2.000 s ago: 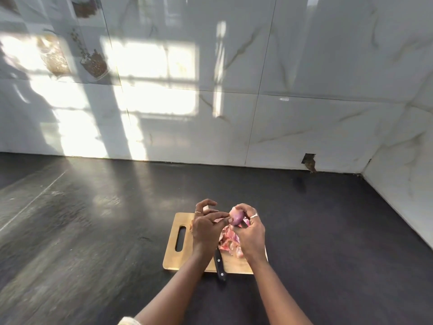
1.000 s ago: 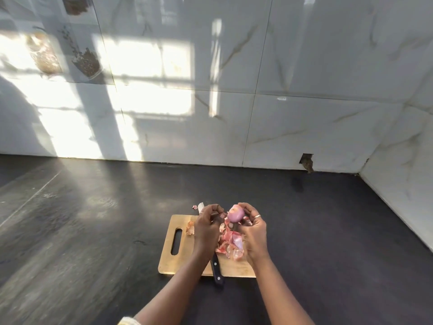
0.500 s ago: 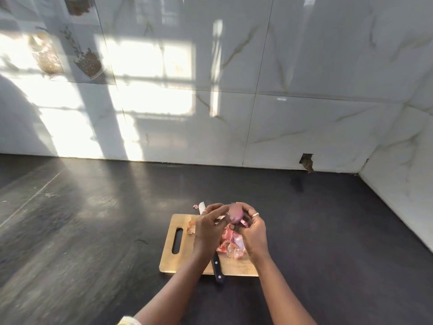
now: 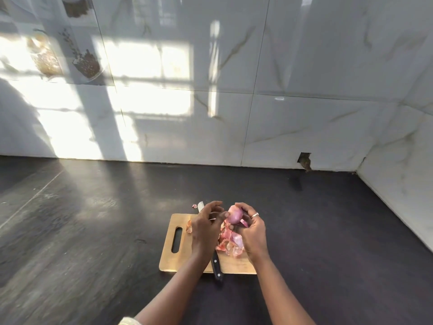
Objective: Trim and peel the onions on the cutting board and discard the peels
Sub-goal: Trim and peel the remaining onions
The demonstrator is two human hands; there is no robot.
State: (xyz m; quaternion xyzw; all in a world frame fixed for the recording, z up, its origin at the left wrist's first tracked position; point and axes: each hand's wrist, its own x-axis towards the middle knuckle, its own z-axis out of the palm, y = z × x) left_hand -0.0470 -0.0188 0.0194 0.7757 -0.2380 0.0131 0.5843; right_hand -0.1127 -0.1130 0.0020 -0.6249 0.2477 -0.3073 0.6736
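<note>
A small pink onion [image 4: 235, 214] is held above the wooden cutting board [image 4: 178, 259]. My right hand [image 4: 254, 233] grips it from the right and below. My left hand [image 4: 206, 227] is just left of the onion, its thumb touching the onion's side and its fingers curled apart. A heap of pink peels [image 4: 229, 242] lies on the board beneath my hands. A black-handled knife [image 4: 216, 266] lies across the board, its blade tip [image 4: 200, 205] showing past the far edge; my left hand hides the middle of it.
The board sits on a dark countertop [image 4: 93, 231]. A small peel scrap [image 4: 194, 205] lies on the counter beyond the board, another peel [image 4: 188, 227] on the board's left part. White marble-look tiled walls [image 4: 304, 113] close the back and right sides.
My hands have stayed over the board, working at the onion. My left fingers have opened and lifted off the onion's top, leaving the thumb on it.
</note>
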